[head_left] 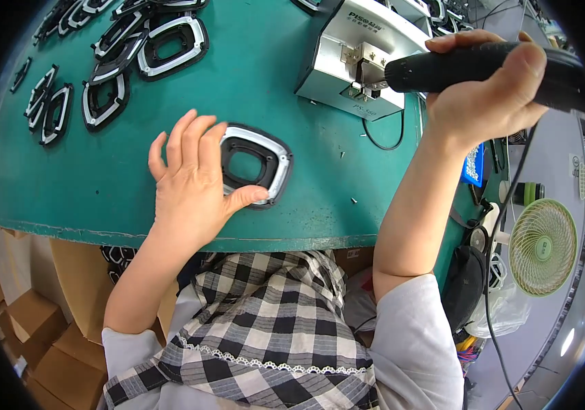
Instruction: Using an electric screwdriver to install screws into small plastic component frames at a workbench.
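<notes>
On the green table a rounded black frame with a silver-white rim (280, 166) lies flat. My left hand (190, 167) steadies it from the left: the thumb rests across its lower edge and the index finger meets its upper left, the other fingers stretched out. My right hand (484, 102) is wrapped around a black electric screwdriver (467, 65) with a cord. The driver's tip end points into the front of a white screw feeder (374, 61), where the bit itself is hidden.
More black and silver frames (108, 99) lie in heaps at the upper left. Small loose screws (354, 200) dot the green table (135, 212). At the right are a blue tray of screws (472, 165), a green fan (544, 247) and a hanging cord. Cardboard boxes (36, 318) stand below left.
</notes>
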`<action>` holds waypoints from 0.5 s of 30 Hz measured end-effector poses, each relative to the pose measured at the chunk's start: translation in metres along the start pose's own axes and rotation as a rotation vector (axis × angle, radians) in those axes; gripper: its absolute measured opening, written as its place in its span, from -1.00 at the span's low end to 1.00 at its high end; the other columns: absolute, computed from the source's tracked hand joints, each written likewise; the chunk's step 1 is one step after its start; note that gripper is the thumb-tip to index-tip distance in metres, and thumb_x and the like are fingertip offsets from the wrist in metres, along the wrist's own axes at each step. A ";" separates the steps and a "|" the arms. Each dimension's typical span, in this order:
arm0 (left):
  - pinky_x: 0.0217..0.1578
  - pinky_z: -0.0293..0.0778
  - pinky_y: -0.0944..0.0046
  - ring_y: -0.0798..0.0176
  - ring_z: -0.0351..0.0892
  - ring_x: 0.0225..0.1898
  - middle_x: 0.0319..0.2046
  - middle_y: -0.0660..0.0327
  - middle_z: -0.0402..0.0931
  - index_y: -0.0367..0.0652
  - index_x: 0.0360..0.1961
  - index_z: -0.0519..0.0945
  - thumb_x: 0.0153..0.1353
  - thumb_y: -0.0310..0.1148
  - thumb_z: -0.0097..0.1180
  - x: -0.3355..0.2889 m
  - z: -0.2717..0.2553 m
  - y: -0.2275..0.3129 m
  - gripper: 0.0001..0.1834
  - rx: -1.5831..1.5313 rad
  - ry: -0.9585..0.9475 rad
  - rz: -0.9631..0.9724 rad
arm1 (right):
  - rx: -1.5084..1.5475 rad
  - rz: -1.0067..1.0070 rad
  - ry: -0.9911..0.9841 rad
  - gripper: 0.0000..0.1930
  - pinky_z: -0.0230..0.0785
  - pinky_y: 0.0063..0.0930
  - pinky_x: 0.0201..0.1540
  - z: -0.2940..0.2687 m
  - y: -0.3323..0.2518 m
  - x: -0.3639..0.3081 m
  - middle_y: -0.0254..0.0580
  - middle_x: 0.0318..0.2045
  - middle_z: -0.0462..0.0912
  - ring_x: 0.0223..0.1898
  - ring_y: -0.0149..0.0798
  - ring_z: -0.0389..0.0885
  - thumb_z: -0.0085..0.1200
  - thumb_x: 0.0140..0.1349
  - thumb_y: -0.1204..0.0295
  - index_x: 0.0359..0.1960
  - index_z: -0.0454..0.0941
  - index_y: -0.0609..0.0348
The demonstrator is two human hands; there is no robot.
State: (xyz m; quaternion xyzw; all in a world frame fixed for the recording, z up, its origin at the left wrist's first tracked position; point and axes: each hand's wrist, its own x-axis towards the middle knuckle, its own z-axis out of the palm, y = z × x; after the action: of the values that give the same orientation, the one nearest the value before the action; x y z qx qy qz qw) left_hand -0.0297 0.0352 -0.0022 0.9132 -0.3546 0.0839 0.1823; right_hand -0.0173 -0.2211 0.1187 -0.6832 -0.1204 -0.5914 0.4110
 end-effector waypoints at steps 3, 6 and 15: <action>0.25 -0.05 -0.06 -0.01 0.10 0.29 0.12 0.12 0.29 -0.19 0.07 0.41 -0.08 0.00 0.30 0.018 -0.016 -0.005 -0.27 -0.082 -0.034 0.102 | -0.002 0.057 -0.001 -0.45 0.47 -0.42 -0.73 0.002 0.005 -0.004 0.04 -0.73 0.48 -0.79 -0.16 0.50 0.03 0.19 0.03 -0.13 0.18 0.30; 0.24 0.01 -0.01 0.03 0.16 0.26 0.09 0.16 0.34 -0.09 0.01 0.49 -0.11 -0.08 0.32 0.028 -0.018 -0.019 -0.37 -0.186 -0.163 0.212 | -0.046 0.070 -0.023 -0.42 0.46 -0.43 -0.72 0.003 0.001 -0.004 0.04 -0.73 0.48 -0.77 -0.16 0.52 0.01 0.18 -0.02 -0.13 0.21 0.31; 0.06 0.20 0.07 0.11 0.31 0.07 -0.01 0.23 0.33 -0.03 -0.01 0.49 -0.26 -0.11 0.42 0.036 0.008 -0.002 -0.31 -0.175 -0.122 0.025 | 0.167 0.404 -0.136 -0.35 0.40 -0.32 -0.64 -0.009 -0.024 -0.034 -0.02 -0.62 0.47 -0.71 -0.16 0.48 -0.20 0.25 -0.12 -0.02 0.22 0.35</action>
State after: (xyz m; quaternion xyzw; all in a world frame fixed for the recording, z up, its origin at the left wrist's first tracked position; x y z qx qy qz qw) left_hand -0.0011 0.0111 -0.0004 0.8928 -0.3822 -0.0010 0.2385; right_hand -0.0487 -0.2019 0.0974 -0.6953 -0.0568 -0.4377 0.5672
